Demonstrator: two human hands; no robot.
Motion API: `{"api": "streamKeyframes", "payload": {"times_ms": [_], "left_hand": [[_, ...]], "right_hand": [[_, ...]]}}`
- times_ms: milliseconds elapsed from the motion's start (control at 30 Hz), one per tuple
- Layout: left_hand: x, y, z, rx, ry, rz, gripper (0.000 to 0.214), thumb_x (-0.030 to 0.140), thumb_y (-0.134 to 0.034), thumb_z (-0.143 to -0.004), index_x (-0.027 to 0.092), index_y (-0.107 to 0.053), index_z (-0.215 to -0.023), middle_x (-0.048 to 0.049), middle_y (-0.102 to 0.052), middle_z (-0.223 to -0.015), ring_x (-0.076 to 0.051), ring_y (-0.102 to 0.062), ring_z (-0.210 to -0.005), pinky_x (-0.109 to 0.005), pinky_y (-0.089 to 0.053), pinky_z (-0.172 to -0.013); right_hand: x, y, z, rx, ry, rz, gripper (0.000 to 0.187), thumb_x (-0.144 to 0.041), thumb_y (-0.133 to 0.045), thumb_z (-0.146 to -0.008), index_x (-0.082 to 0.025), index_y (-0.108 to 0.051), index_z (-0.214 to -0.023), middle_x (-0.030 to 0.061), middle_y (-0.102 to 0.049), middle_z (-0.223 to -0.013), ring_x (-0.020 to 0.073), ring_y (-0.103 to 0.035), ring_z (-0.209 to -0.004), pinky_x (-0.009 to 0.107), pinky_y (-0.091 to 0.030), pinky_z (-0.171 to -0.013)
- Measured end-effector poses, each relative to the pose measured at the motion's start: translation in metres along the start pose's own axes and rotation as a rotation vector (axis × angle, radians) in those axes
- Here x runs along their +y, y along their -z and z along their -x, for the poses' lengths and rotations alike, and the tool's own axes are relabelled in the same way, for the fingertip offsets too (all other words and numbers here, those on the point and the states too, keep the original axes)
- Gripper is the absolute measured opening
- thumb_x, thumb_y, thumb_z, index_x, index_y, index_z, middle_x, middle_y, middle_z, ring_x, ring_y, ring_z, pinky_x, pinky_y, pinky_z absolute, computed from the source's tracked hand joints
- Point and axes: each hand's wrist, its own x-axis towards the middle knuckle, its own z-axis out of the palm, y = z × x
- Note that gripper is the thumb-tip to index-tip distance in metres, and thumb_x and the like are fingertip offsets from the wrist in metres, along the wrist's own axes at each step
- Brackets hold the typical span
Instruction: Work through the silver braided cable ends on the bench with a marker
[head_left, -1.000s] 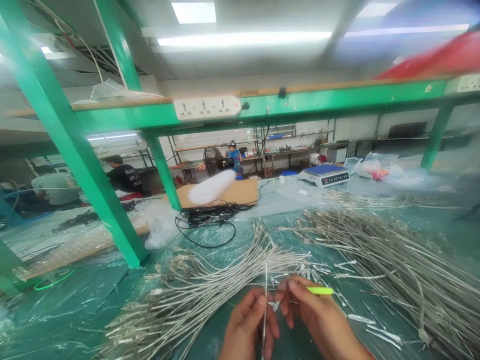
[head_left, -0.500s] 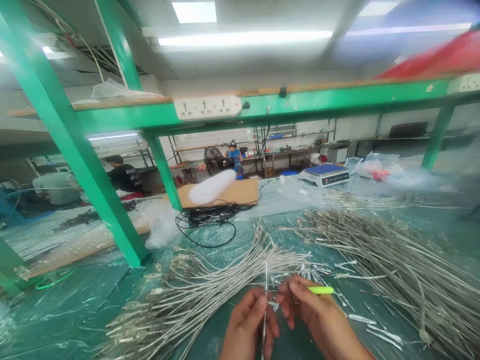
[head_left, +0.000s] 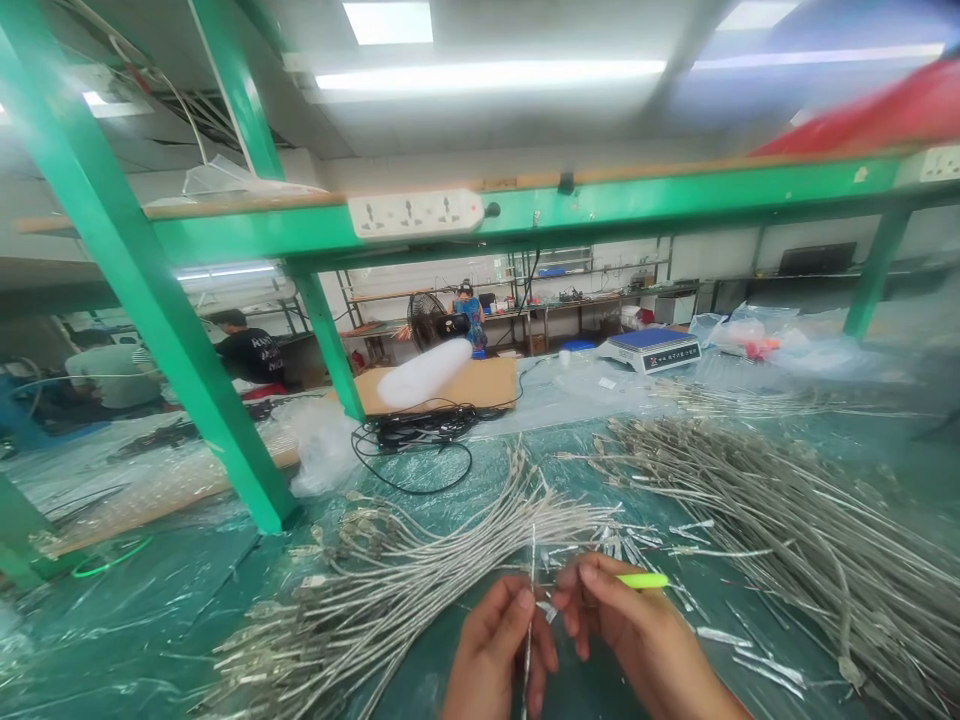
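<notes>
My left hand (head_left: 499,645) is closed, pinching a thin silvery cable (head_left: 528,650) upright between thumb and fingers. Just to its right, my right hand (head_left: 626,615) is closed around a slim tool with a bright yellow-green handle (head_left: 643,580); the tool's working end is hidden by the fingers. A small bit of foil (head_left: 548,611) shows between the two hands. A fanned bundle of pale cables with connectors (head_left: 420,575) lies behind and left of my hands. To the right is a larger heap of similar braided cables (head_left: 750,510).
Foil scraps (head_left: 769,670) lie right of my hands. Farther back are coiled black cables (head_left: 420,430), a cardboard sheet (head_left: 495,385) with a white roll (head_left: 426,373), and a blue-topped scale (head_left: 651,350). A green post (head_left: 180,300) rises on the left. Several people sit in the background.
</notes>
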Motion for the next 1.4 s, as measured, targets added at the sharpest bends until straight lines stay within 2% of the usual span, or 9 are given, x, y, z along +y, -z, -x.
{"api": "streamKeyframes", "payload": {"times_ms": [300, 467, 633, 933, 1400], "left_hand": [[-0.0001, 0.0002, 0.0004, 0.02, 0.001, 0.001, 0.033, 0.048, -0.06, -0.082, 0.015, -0.058, -0.086, 0.0005, -0.063, -0.051, -0.004, -0.038, -0.026, -0.017, -0.021, -0.03], [0.0004, -0.0003, 0.0007, 0.024, 0.009, -0.006, 0.035, 0.049, -0.063, -0.079, 0.015, -0.058, -0.085, 0.0002, -0.063, -0.051, -0.004, -0.038, -0.026, -0.017, -0.021, -0.03], [0.0019, -0.0011, 0.002, -0.002, -0.008, -0.009, 0.031, 0.047, -0.06, -0.082, 0.015, -0.058, -0.082, -0.0001, -0.063, -0.053, -0.004, -0.039, -0.027, -0.017, -0.021, -0.03], [0.0025, -0.0018, 0.0028, 0.003, -0.014, 0.005, 0.03, 0.046, -0.06, -0.083, 0.016, -0.058, -0.085, 0.0004, -0.063, -0.052, -0.003, -0.038, -0.027, -0.016, -0.021, -0.03], [-0.0015, 0.0011, 0.0009, -0.023, -0.011, -0.032, 0.029, 0.044, -0.055, -0.086, 0.015, -0.057, -0.089, 0.0009, -0.062, -0.052, -0.004, -0.039, -0.027, -0.016, -0.022, -0.03]], "right_hand": [[-0.0002, 0.0017, -0.0029, 0.083, 0.02, -0.027, 0.024, -0.038, -0.071, -0.078, -0.014, -0.073, -0.082, 0.009, -0.068, -0.081, 0.0177, -0.056, -0.063, 0.027, -0.045, -0.049], [-0.0004, 0.0021, -0.0037, 0.085, -0.023, -0.087, 0.024, -0.036, -0.071, -0.079, -0.013, -0.073, -0.084, 0.0096, -0.069, -0.082, 0.0178, -0.057, -0.065, 0.026, -0.046, -0.049], [0.0004, 0.004, -0.0039, -0.01, -0.099, -0.137, 0.023, -0.032, -0.065, -0.082, -0.011, -0.071, -0.074, 0.008, -0.068, -0.068, 0.015, -0.057, -0.054, 0.025, -0.043, -0.046], [-0.002, 0.0043, -0.0037, 0.046, -0.054, -0.167, 0.022, -0.027, -0.058, -0.087, -0.012, -0.07, -0.076, 0.0073, -0.066, -0.073, 0.0163, -0.057, -0.061, 0.027, -0.044, -0.051], [0.002, 0.006, -0.0061, 0.105, -0.04, -0.149, 0.021, -0.033, -0.069, -0.082, -0.012, -0.073, -0.086, 0.0096, -0.07, -0.082, 0.0167, -0.057, -0.066, 0.025, -0.046, -0.05]]}}
